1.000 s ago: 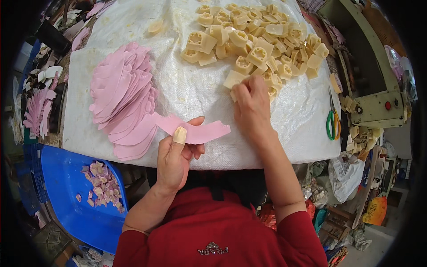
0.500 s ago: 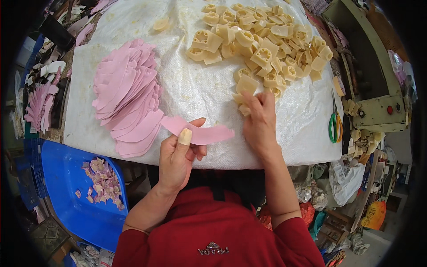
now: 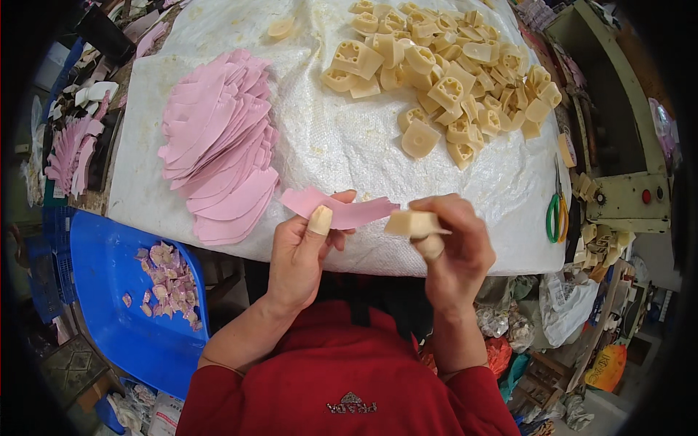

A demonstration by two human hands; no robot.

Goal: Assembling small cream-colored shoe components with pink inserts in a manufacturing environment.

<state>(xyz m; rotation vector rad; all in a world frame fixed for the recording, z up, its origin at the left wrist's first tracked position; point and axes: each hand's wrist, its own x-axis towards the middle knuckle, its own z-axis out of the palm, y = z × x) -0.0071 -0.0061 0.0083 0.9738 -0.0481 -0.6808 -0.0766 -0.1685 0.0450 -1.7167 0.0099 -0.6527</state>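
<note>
The left hand (image 3: 299,251) pinches a pink strip (image 3: 352,213), the right hand (image 3: 462,251) a cream block (image 3: 408,224), over the near bench (image 3: 313,149). They look unjoined. Pink pile (image 3: 218,145) left, cream pile (image 3: 454,76) far right seem undone.

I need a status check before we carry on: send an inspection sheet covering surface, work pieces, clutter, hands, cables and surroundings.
Surface: white woven sheet, wrinkled, yellowish stains.
Work pieces: pink strip and beige piece in hand, contact between them unclear; pink stack left, beige heap right.
Clutter: scissors near the right edge.
Hands: left hand pinches the strip; right hand holds the beige piece.
Cables: nothing seen.
Surroundings: blue tub with scraps, lower left; greenish machine frame, right.
</note>
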